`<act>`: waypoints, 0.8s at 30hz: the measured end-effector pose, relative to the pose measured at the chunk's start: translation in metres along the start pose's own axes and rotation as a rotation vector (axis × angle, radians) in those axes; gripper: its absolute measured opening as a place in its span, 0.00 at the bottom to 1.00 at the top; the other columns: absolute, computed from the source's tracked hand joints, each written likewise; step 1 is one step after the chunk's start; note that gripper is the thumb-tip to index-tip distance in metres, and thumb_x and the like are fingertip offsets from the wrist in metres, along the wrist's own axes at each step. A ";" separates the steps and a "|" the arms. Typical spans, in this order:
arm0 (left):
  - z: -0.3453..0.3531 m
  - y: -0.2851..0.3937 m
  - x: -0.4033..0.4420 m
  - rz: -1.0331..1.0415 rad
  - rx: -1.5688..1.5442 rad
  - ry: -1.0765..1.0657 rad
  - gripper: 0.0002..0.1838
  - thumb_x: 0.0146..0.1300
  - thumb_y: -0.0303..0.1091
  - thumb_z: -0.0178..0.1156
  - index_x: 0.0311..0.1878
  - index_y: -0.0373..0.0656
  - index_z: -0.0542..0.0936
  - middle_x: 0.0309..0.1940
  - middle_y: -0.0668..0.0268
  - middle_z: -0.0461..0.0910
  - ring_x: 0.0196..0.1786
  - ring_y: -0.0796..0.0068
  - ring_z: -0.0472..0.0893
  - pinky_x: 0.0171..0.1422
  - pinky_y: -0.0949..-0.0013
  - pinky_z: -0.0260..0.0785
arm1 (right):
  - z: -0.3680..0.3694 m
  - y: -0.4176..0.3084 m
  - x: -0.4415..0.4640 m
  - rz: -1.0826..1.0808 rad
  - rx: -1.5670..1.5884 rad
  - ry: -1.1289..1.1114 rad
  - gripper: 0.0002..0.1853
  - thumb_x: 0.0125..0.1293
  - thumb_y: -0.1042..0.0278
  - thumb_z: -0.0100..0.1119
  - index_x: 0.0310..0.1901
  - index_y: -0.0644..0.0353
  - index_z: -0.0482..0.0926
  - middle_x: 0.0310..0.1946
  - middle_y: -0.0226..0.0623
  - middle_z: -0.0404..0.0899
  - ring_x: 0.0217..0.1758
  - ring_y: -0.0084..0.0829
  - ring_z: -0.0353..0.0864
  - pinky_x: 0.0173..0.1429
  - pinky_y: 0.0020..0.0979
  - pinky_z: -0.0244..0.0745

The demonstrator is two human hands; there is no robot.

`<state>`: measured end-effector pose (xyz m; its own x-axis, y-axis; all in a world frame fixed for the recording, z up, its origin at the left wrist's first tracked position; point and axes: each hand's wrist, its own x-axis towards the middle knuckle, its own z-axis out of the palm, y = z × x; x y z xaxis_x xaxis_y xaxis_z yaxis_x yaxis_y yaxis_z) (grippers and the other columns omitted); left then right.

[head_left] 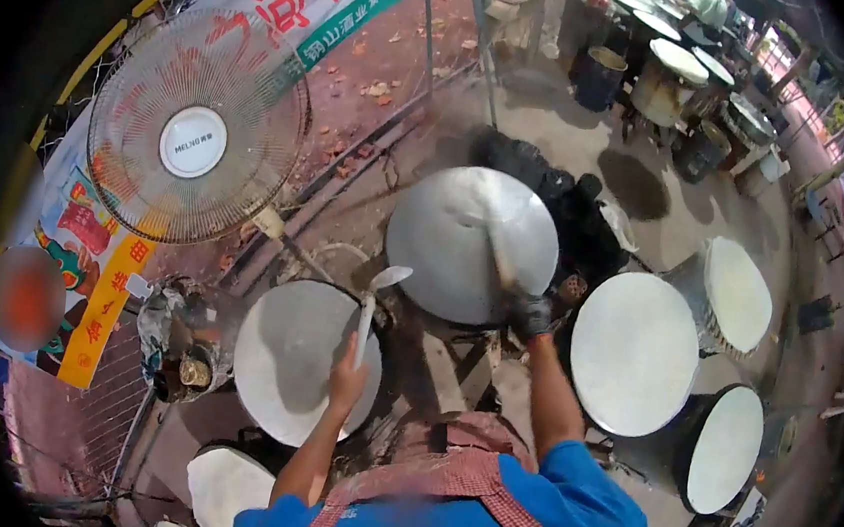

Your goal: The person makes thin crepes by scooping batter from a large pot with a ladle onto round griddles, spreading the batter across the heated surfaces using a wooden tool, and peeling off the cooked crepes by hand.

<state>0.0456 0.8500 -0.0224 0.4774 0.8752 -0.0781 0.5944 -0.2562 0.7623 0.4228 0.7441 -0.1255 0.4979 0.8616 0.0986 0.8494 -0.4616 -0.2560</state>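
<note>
My left hand [346, 382] is wrapped round the handle of a white ladle [368, 309], held upright over the right edge of a round pan [279, 351] with pale greyish contents. My right hand [532, 314], in a dark glove, grips the handle of a brush-like tool [500, 255] whose far end reaches into the large round grey pan [435, 235] in front of me. The tool's tip is hard to make out against the pan.
A large fan [194, 141] stands at the left by a banner [364, 8]. Round white sheets lie at the right [635, 352], with others beside them. Behind the big pan is a dark heap [585, 238]. Drums [599, 78] stand farther back.
</note>
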 end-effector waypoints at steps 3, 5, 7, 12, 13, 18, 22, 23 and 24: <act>0.020 -0.022 -0.002 0.092 0.021 0.085 0.36 0.46 0.23 0.51 0.63 0.54 0.57 0.54 0.58 0.68 0.49 0.64 0.73 0.49 0.69 0.64 | 0.077 0.024 0.027 0.190 0.887 -0.152 0.19 0.52 0.59 0.58 0.45 0.59 0.76 0.42 0.36 0.77 0.44 0.31 0.74 0.49 0.31 0.67; 0.025 -0.028 -0.002 0.098 0.034 0.110 0.36 0.47 0.23 0.51 0.63 0.54 0.57 0.51 0.59 0.71 0.36 0.68 0.74 0.36 0.70 0.66 | -0.047 0.006 0.019 0.467 1.251 -0.206 0.19 0.52 0.66 0.59 0.46 0.63 0.75 0.40 0.36 0.77 0.42 0.26 0.74 0.47 0.26 0.68; 0.029 -0.035 -0.003 0.029 -0.013 0.084 0.36 0.47 0.23 0.50 0.63 0.56 0.58 0.46 0.62 0.73 0.18 0.76 0.71 0.18 0.72 0.63 | -0.108 -0.001 0.018 0.623 1.441 -0.158 0.17 0.52 0.70 0.58 0.46 0.63 0.74 0.41 0.38 0.76 0.42 0.27 0.74 0.47 0.26 0.69; 0.047 -0.011 -0.009 -0.022 -0.059 0.122 0.37 0.45 0.22 0.49 0.63 0.54 0.57 0.50 0.60 0.70 0.24 0.72 0.74 0.20 0.72 0.65 | -0.016 0.029 0.041 0.221 1.099 -0.232 0.17 0.52 0.64 0.58 0.45 0.57 0.76 0.45 0.35 0.75 0.45 0.30 0.73 0.51 0.27 0.66; 0.047 -0.012 -0.011 -0.071 -0.091 0.097 0.37 0.45 0.22 0.49 0.63 0.53 0.57 0.52 0.59 0.69 0.26 0.70 0.75 0.20 0.72 0.65 | -0.043 0.026 0.036 0.118 1.166 -0.250 0.18 0.52 0.63 0.58 0.45 0.58 0.76 0.44 0.35 0.75 0.45 0.29 0.73 0.51 0.28 0.65; 0.052 0.002 -0.026 -0.237 -0.137 0.176 0.33 0.46 0.23 0.51 0.61 0.40 0.58 0.57 0.54 0.64 0.61 0.64 0.63 0.61 0.71 0.54 | -0.079 0.068 0.076 0.487 1.326 -0.321 0.13 0.55 0.70 0.54 0.43 0.59 0.76 0.35 0.31 0.77 0.37 0.23 0.73 0.42 0.25 0.69; 0.058 0.007 -0.043 -0.319 -0.358 0.269 0.33 0.46 0.22 0.50 0.61 0.39 0.59 0.58 0.56 0.63 0.60 0.66 0.64 0.59 0.72 0.56 | -0.051 0.055 0.064 0.029 1.121 -0.406 0.15 0.54 0.67 0.53 0.44 0.59 0.76 0.31 0.29 0.76 0.32 0.24 0.70 0.36 0.28 0.68; 0.057 0.004 -0.054 -0.356 -0.414 0.268 0.33 0.46 0.22 0.50 0.61 0.39 0.59 0.58 0.56 0.63 0.60 0.67 0.64 0.59 0.73 0.56 | -0.053 0.058 0.053 -0.025 1.092 -0.450 0.15 0.54 0.67 0.53 0.44 0.58 0.76 0.31 0.30 0.76 0.32 0.24 0.71 0.36 0.28 0.68; 0.054 0.012 -0.058 -0.385 -0.408 0.268 0.33 0.47 0.22 0.50 0.61 0.40 0.58 0.53 0.57 0.66 0.51 0.68 0.68 0.51 0.73 0.60 | -0.060 0.070 0.048 -0.036 1.076 -0.484 0.15 0.54 0.67 0.53 0.44 0.58 0.76 0.31 0.30 0.77 0.32 0.25 0.71 0.36 0.28 0.68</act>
<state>0.0597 0.7746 -0.0435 0.0675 0.9596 -0.2732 0.3708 0.2301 0.8997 0.5168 0.7402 -0.0810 0.1613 0.9678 -0.1932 0.1618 -0.2191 -0.9622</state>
